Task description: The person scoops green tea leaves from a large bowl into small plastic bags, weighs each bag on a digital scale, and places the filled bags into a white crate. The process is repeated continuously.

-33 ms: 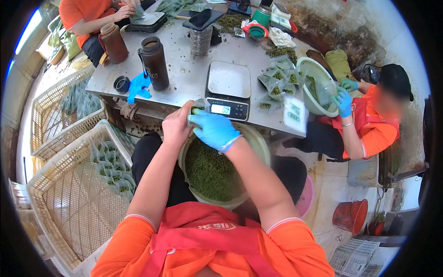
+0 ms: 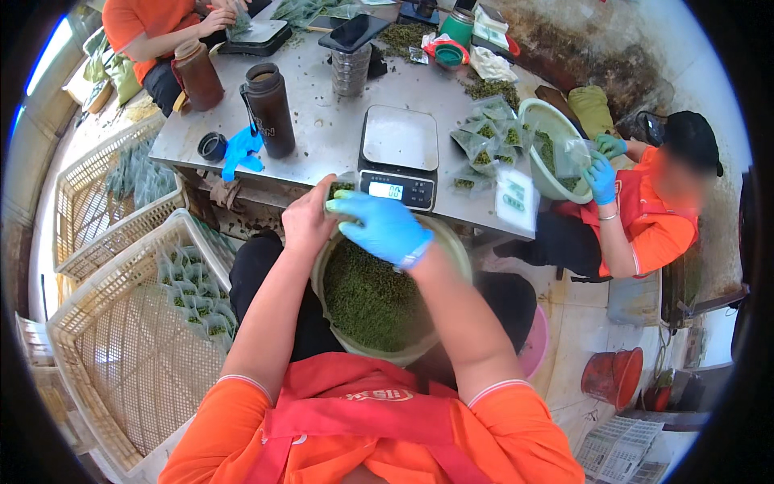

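My bare left hand [image 2: 306,219] pinches a small clear plastic bag [image 2: 344,182] holding some green bits, just beside the near edge of the scale. My right hand [image 2: 382,227], in a blue glove, has its thumb and fingertips closed at the bag's lower part, next to the left fingers. Both hands are above a large pale basin, its rim [image 2: 466,256] between my knees. Loose green granules [image 2: 367,300] fill much of it. Directly ahead, the digital scale [image 2: 400,139] has a bare metal pan and a lit display.
On the metal table [image 2: 322,133] stand a dark bottle [image 2: 270,113], a brown jar [image 2: 199,77] and a blue glove [image 2: 241,153]. Filled bags [image 2: 488,137] lie right of the scale. Plastic crates [image 2: 121,355] are at left. Co-workers sit at far left and right, one beside a pale basin [image 2: 528,109].
My right hand has shifted slightly right and down, and more of the bag shows. My left hand barely moves. The right co-worker's hands and bag have shifted a little.
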{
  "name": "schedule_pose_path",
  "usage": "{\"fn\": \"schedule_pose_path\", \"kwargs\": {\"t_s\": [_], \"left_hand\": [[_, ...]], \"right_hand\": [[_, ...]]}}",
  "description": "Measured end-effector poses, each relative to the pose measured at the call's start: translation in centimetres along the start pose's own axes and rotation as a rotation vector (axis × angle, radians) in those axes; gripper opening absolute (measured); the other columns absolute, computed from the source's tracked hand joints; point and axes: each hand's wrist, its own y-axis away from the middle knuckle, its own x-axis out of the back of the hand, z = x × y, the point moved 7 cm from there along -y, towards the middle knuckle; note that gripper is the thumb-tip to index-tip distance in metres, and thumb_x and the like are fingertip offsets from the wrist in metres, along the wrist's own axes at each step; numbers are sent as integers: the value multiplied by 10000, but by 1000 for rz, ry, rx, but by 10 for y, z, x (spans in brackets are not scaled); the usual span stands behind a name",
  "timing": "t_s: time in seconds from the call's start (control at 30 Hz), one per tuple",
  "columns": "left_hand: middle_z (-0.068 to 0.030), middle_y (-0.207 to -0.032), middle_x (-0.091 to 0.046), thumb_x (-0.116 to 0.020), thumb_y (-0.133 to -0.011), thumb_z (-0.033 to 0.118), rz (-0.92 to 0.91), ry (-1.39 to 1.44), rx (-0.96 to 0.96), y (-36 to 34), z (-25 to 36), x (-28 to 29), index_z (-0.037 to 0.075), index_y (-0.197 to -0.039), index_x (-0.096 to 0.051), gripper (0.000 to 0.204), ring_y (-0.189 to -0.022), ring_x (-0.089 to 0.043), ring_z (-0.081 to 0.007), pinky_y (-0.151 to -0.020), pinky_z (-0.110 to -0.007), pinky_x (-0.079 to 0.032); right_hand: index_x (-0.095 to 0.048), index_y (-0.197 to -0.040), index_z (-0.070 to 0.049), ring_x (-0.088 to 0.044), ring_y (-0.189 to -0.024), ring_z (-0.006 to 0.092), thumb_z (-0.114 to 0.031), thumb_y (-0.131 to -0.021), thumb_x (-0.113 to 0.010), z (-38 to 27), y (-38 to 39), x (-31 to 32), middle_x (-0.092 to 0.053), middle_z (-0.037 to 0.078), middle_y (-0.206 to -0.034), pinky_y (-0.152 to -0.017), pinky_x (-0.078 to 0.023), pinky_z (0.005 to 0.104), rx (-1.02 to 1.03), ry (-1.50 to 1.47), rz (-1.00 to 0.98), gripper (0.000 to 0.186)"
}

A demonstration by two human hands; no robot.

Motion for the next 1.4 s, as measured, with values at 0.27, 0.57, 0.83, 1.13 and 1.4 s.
{"fn": "schedule_pose_path", "kwargs": {"t_s": [0.27, 0.57, 0.83, 1.13, 1.4], "left_hand": [[-132, -1024, -650, -691, -702, 465, -74, 152, 382, -3, -26, -1, 136, -1193, -513, 618, -951, -617, -309, -821, -389, -471], [-200, -945, -648, -594, -748, 575, -118, 147, 370, 1, -32, 4, 101, -1205, -511, 664, -915, -620, -349, -802, -393, -472], [-75, -973, -614, -558, -912, 286, 320, 856, 387, 39, -84, 57, 21, -1156, -554, 360, -776, -621, -161, -634, -281, -497], [-264, -893, -627, -366, -899, 535, 304, -437, 872, 254, -184, 255, 79, -1201, -491, 561, -860, -595, -438, -751, -497, -453], [-257, -1041, -611, -357, -874, 495, -33, -466, 1381, 363, -256, 195, -29, -1112, -512, 596, -978, -594, -404, -863, -489, -436]], "right_hand": [[-602, -1110, -32, -567, -995, 372, -178, -798, -582, 169, 65, 165, -598, 196, -1100, -872, -447, 413, -572, 675, 725, 345], [-622, -1093, -31, -594, -973, 211, -122, -908, -491, 102, 45, 179, -644, 117, -1067, -877, -445, 319, -128, 47, 1102, 244], [-617, -1116, -49, -532, -1095, 233, -121, -824, -620, 117, 5, 67, -598, 120, -1146, -986, -371, 351, -76, 275, 703, 301], [-544, -1196, 24, -575, -1021, 177, -24, -902, -498, 83, 119, 16, -587, 132, -1163, -907, -443, 291, -358, -390, 559, 302], [-592, -1142, 2, -591, -999, 174, -64, -885, -543, 70, 136, -60, -620, 122, -1108, -890, -460, 289, -395, -459, 184, 270]]}}
